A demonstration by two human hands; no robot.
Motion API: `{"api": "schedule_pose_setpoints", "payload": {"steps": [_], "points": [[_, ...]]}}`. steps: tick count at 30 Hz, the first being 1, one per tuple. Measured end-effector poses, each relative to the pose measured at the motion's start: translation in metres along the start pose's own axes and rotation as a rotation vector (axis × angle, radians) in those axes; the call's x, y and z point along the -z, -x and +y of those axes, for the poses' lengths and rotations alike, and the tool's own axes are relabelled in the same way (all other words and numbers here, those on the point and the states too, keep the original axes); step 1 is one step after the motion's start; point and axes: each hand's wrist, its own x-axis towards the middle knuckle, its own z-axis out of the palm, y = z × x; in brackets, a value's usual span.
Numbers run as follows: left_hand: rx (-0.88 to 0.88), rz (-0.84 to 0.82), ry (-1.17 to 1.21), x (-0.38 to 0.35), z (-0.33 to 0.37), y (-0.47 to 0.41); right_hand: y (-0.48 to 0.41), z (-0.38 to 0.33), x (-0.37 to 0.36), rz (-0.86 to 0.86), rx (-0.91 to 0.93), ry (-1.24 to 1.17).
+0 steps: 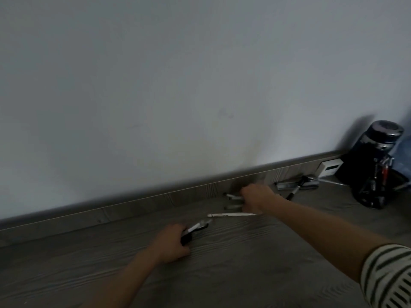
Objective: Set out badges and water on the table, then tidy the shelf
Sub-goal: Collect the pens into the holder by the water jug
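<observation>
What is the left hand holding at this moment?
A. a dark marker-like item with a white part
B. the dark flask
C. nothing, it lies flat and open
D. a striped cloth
A: the left hand has its fingers curled round a dark marker with a white part, low over the grey surface. The right hand grips pens, and the dark flask stands far right, untouched.

- shelf (222,263): grey wood-grain board with a raised back edge, set against a pale wall.
- marker (196,228): black and white, lying low on the shelf, its near end held in the left grip (171,243).
- white pen (231,215): flat, between the two grips.
- grey pens (233,197): two, side by side, ends held in the right grip (255,196).
- loose pens (295,185): a blurred heap by the back edge, further right.
- flask (378,150): dark, shiny cap, far right.
</observation>
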Motion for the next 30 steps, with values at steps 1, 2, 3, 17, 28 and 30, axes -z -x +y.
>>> {"api": "schedule_pose_setpoints", "payload": {"steps": [1, 2, 3, 17, 28, 30], "points": [[0.028, 0.004, 0.06, 0.001, -0.004, 0.004, 0.002, 0.001, 0.0, 0.004, -0.003, -0.02], [0.062, 0.021, 0.128, 0.002, -0.007, 0.007, 0.003, 0.001, -0.002, 0.028, -0.002, -0.047], [0.101, 0.042, 0.188, 0.003, -0.01, 0.011, 0.006, 0.0, -0.003, 0.067, 0.007, -0.073], [0.288, 0.255, 1.016, -0.004, 0.022, 0.021, 0.034, -0.001, 0.002, 0.072, -0.041, -0.271], [0.201, 0.166, 1.188, 0.005, 0.162, -0.04, 0.119, 0.13, -0.003, 0.319, -0.406, -1.18], [0.199, 0.167, 1.214, 0.003, 0.198, -0.055, 0.139, 0.164, 0.004, 0.406, -0.453, -1.336]]}}
